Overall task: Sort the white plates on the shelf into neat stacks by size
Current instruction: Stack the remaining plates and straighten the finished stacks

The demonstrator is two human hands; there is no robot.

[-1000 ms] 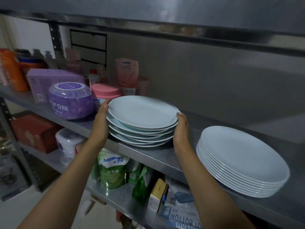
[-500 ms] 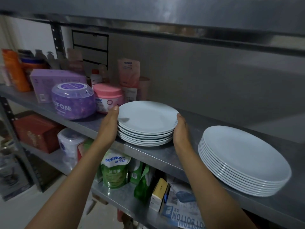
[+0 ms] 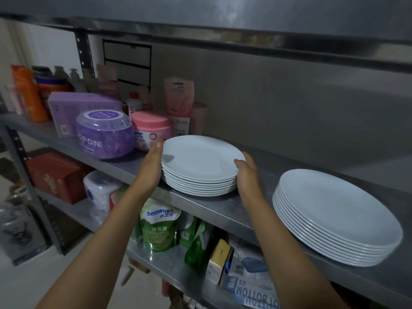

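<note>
- The grey metal shelf [image 3: 223, 206] carries both plate stacks along its front edge.
- The stack of large white round plates [image 3: 336, 217] sits at the right, squared up, well apart from both hands.
- The stack of smaller white round plates [image 3: 200, 166] stands mid-shelf, its rims aligned.
- The purple domed plastic tub [image 3: 104, 134] and the pink-lidded jar [image 3: 151, 130] stand just left of the smaller stack.
- The left hand [image 3: 151, 166] presses flat against the smaller stack's left side, fingers together.
- The right hand [image 3: 246, 175] cups its right side, thumb on the top rim.
</note>
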